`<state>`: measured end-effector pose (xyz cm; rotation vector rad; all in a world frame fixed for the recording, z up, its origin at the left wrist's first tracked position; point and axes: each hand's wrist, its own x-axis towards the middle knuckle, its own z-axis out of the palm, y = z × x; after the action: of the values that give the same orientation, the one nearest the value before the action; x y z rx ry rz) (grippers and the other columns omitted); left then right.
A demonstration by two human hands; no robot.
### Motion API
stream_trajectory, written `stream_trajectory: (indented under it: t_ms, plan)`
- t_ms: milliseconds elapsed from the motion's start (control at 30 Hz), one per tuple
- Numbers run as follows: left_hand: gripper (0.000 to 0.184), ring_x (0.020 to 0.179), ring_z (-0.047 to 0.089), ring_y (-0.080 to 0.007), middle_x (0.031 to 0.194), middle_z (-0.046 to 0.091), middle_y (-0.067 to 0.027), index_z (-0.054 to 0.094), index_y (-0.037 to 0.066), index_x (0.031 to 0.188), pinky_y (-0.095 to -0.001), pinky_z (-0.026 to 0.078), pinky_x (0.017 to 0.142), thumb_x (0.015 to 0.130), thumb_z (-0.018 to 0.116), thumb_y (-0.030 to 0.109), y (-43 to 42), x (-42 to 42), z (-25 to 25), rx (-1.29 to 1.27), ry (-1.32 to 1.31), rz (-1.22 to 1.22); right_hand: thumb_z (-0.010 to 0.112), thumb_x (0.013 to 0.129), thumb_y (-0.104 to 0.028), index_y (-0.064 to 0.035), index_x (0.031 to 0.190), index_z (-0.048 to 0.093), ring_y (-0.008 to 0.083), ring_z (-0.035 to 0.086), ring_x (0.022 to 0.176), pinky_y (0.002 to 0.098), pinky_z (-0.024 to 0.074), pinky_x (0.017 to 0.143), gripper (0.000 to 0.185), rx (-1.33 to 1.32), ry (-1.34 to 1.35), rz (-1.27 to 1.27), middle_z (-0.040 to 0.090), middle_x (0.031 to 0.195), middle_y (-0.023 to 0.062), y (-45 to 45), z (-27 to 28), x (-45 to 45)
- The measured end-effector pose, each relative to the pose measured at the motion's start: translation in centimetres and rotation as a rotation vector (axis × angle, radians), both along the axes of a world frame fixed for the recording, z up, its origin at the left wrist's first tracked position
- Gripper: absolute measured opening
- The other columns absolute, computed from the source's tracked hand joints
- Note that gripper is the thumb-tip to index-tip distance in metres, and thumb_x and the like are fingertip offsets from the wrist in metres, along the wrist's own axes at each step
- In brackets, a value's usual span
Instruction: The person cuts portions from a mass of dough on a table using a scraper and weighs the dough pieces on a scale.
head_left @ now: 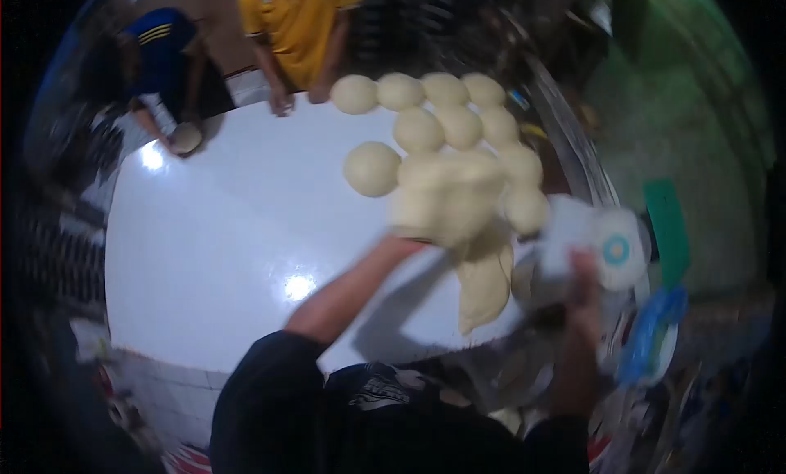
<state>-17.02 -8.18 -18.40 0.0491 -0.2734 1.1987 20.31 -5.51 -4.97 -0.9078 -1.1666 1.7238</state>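
A big slack piece of dough [450,197] is held up over the right half of the table by my left hand [412,243], whose fingers are hidden under it. The dough's lower end hangs as a tapering flap [485,290] toward the table's near edge. My right hand [583,279] is smeared by motion, in front of a blurred white object with a teal ring [616,250] at the table's right edge. Its fingers are too blurred to read, and I cannot tell whether it touches that object.
Several round dough balls [419,130] stand in rows at the far right of the white table [229,245]. A person in yellow [299,32] leans at the far edge. Another in dark blue [164,56] handles a dough ball [186,137]. A blue plastic bag [651,339] lies at right.
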Motion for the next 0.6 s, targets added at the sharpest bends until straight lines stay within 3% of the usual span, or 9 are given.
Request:
stream_trajectory:
  t_ms: [67, 133, 167, 200, 300, 367, 400, 533, 600]
  plan:
    - [0.054, 0.133, 0.056, -0.0279, 0.148, 0.055, -0.0113, 0.048, 0.010, 0.150, -0.0478, 0.045, 0.113, 0.109, 0.042, 0.044, -6.2, -11.5, -1.7, -0.059, 0.593, 0.339, 0.061, 0.104, -0.026, -0.0045, 0.131, 0.061, 0.0180, 0.067, 0.095, 0.0364, 0.0552, 0.088, 0.034, -0.258, -0.151, 0.203, 0.069, 0.109, 0.0063, -3.8, -9.0, -0.4]
    - [0.056, 0.130, 0.059, -0.0273, 0.150, 0.053, -0.0132, 0.044, 0.007, 0.153, -0.0415, 0.050, 0.109, 0.112, 0.033, 0.044, -12.2, -19.9, -3.1, -0.047, 1.973, 0.655, 0.061, 0.105, -0.022, -0.0027, 0.124, 0.065, 0.0123, 0.068, 0.086, 0.0318, 0.0550, 0.079, 0.028, -0.353, -0.290, 0.124, 0.071, 0.105, 0.0030, -10.8, -12.3, -6.9]
    - [0.057, 0.133, 0.056, -0.0277, 0.152, 0.052, -0.0138, 0.044, 0.007, 0.154, -0.0402, 0.047, 0.110, 0.112, 0.034, 0.043, -15.3, -23.3, -1.4, -0.293, 1.887, 0.574, 0.064, 0.104, -0.021, -0.0024, 0.124, 0.065, 0.0108, 0.067, 0.088, 0.0307, 0.0546, 0.079, 0.028, -0.417, -0.215, 0.162, 0.071, 0.104, 0.0024, -13.4, -14.7, -7.3]
    - [0.059, 0.137, 0.052, -0.0292, 0.154, 0.050, -0.0147, 0.040, 0.005, 0.156, -0.0415, 0.043, 0.114, 0.110, 0.043, 0.042, -16.8, -30.2, -7.7, -0.342, 2.444, 0.311, 0.064, 0.104, -0.021, -0.0024, 0.124, 0.065, 0.0108, 0.067, 0.088, 0.0307, 0.0546, 0.079, 0.028, -0.447, -0.200, 0.106, 0.071, 0.104, 0.0024, -15.6, -14.3, -7.7]
    - [0.078, 0.144, 0.046, -0.0328, 0.157, 0.045, -0.0194, 0.037, 0.003, 0.158, -0.0430, 0.038, 0.117, 0.096, 0.072, 0.034, -13.5, -25.6, -4.0, -0.229, 3.604, 0.223, 0.063, 0.104, -0.024, -0.0017, 0.124, 0.065, 0.0100, 0.067, 0.087, 0.0284, 0.0539, 0.078, 0.030, -0.449, -0.202, -0.058, 0.071, 0.103, 0.0015, -18.9, -13.4, -9.0]
    - [0.086, 0.145, 0.044, -0.0362, 0.156, 0.046, -0.0227, 0.038, 0.001, 0.156, -0.0440, 0.037, 0.117, 0.088, 0.081, 0.032, -7.7, -19.5, -5.1, 0.439, 2.814, 0.865, 0.060, 0.105, -0.026, -0.0009, 0.124, 0.065, 0.0112, 0.066, 0.088, 0.0302, 0.0527, 0.083, 0.031, -0.576, -0.145, -0.084, 0.071, 0.101, 0.0021, -21.8, -15.3, -5.2]
    - [0.089, 0.145, 0.042, -0.0375, 0.155, 0.046, -0.0244, 0.041, 0.000, 0.154, -0.0450, 0.035, 0.118, 0.084, 0.085, 0.031, -3.7, -13.1, -2.0, 0.340, 2.423, 0.530, 0.060, 0.105, -0.029, -0.0007, 0.126, 0.064, 0.0117, 0.065, 0.091, 0.0312, 0.0510, 0.087, 0.035, -0.563, -0.170, -0.074, 0.071, 0.101, 0.0034, -22.0, -15.8, -3.5]
    - [0.091, 0.144, 0.043, -0.0385, 0.156, 0.046, -0.0213, 0.045, 0.011, 0.154, -0.0431, 0.036, 0.119, 0.079, 0.086, 0.041, 9.9, 7.3, -1.7, 1.010, 1.993, 0.030, 0.066, 0.100, -0.040, -0.0014, 0.120, 0.068, 0.0137, 0.064, 0.096, 0.0323, 0.0501, 0.088, 0.044, -0.488, -0.383, -0.222, 0.070, 0.107, 0.0053, -21.2, -17.4, 0.0]
    - [0.096, 0.142, 0.046, -0.0395, 0.156, 0.046, -0.0193, 0.047, 0.017, 0.154, -0.0427, 0.039, 0.116, 0.074, 0.085, 0.054, 13.2, 13.7, -5.8, 1.416, 2.344, 0.286, 0.066, 0.099, -0.041, -0.0014, 0.119, 0.068, 0.0153, 0.064, 0.096, 0.0336, 0.0501, 0.088, 0.045, -0.432, -0.529, -0.228, 0.070, 0.107, 0.0066, -22.9, -20.9, 3.0]
